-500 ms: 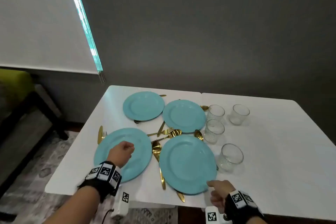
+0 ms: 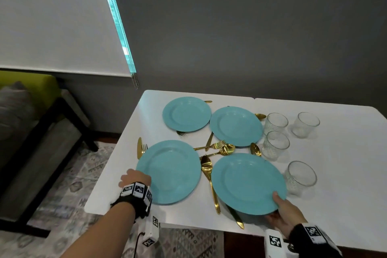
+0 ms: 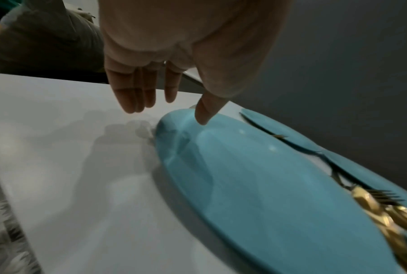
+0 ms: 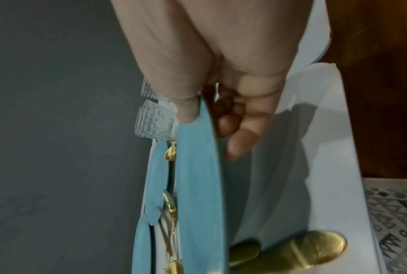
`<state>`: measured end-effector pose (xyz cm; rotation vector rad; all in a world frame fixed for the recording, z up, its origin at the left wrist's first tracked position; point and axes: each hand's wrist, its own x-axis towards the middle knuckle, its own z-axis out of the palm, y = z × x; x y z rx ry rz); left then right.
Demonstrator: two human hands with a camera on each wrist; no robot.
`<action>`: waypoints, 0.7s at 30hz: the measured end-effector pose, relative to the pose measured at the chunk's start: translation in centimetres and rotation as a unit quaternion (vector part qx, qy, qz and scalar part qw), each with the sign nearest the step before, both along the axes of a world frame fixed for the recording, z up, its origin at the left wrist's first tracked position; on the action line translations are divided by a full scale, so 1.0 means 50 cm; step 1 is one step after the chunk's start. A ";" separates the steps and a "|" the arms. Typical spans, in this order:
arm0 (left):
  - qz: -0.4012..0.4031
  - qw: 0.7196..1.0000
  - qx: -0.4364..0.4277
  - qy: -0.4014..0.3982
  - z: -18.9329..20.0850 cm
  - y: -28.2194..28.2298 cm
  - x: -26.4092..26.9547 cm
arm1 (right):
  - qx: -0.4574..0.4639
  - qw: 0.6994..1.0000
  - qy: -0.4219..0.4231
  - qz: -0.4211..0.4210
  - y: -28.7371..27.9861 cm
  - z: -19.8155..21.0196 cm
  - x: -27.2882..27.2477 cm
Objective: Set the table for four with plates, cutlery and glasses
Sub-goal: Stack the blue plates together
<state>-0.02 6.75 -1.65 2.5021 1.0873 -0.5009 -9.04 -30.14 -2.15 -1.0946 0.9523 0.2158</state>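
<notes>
Four blue plates lie close together on the white table [image 2: 339,159]. My left hand [image 2: 135,178] is at the left rim of the near-left plate [image 2: 169,172]. In the left wrist view its thumb [image 3: 203,115] touches the rim and its straight fingers [image 3: 137,96] hang beside the plate [image 3: 268,194]. My right hand [image 2: 279,205] grips the near-right plate [image 2: 247,182] at its near rim. The right wrist view shows the thumb [image 4: 186,111] on top and fingers [image 4: 235,146] curled beneath. Gold cutlery lies between and under the plates, including a spoon [image 2: 207,167] and a knife [image 2: 235,217].
Two more plates [image 2: 186,114] [image 2: 236,125] sit further back. Several clear glasses stand right of the plates, the nearest [image 2: 301,176] close to my right hand. A green sofa [image 2: 25,81] and a dark bench [image 2: 52,132] stand left of the table, above a patterned rug [image 2: 83,174].
My left hand slid from above the near-left plate to its left rim and its fingers straightened. My right hand closed on the near-right plate's rim, thumb on top.
</notes>
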 end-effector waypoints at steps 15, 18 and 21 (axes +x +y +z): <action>0.023 0.984 -0.161 -0.076 -0.020 0.045 0.008 | -0.038 0.992 -0.102 0.069 0.078 0.094 0.004; 0.004 0.962 -0.210 -0.172 0.027 0.044 0.012 | -0.030 0.988 -0.116 0.098 0.113 0.108 0.033; 0.010 0.926 -0.258 -0.274 0.092 0.032 0.021 | -0.020 0.983 -0.132 0.123 0.151 0.128 0.068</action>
